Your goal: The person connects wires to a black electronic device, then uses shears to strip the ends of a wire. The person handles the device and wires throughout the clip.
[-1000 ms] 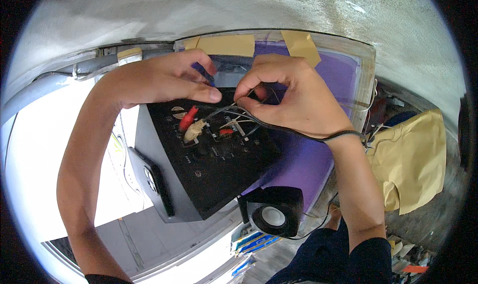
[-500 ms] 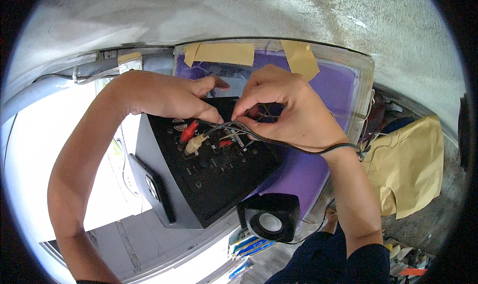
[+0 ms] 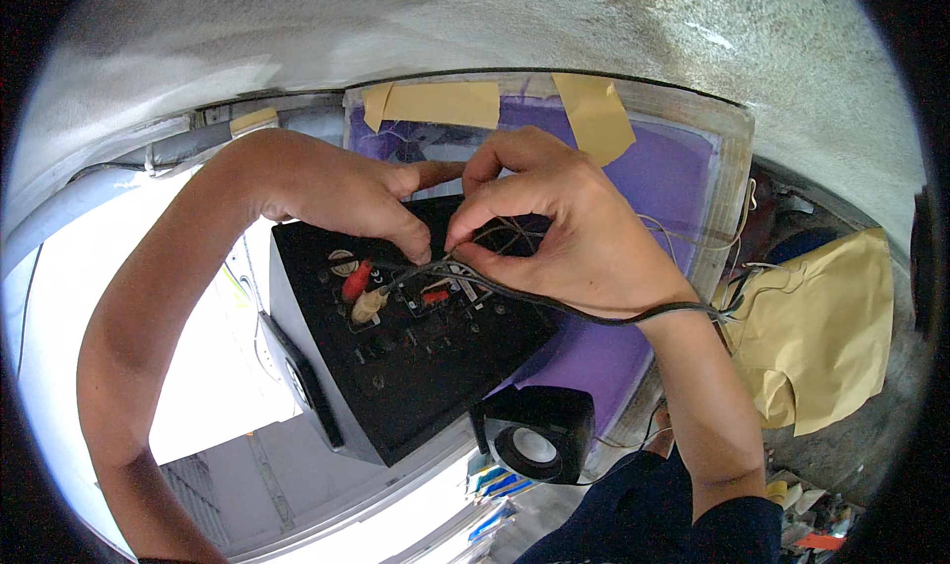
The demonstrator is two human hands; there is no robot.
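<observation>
A black speaker box lies with its rear panel up, showing a red plug, a pale plug and small terminals. My left hand rests on the panel's far edge, its fingertips pinching thin wires by the terminals. My right hand meets it from the right, fingers closed on the same thin wires. A black cable runs from the panel under my right wrist.
A small black satellite speaker stands near the box's front corner. Under the box lies a purple sheet in a clear tray fixed with tan tape. A yellow-brown envelope lies at right. A concrete wall is beyond.
Both hands have shifted slightly down and toward each other over the terminals; my left fingertips now pinch at the wires beside my right fingers.
</observation>
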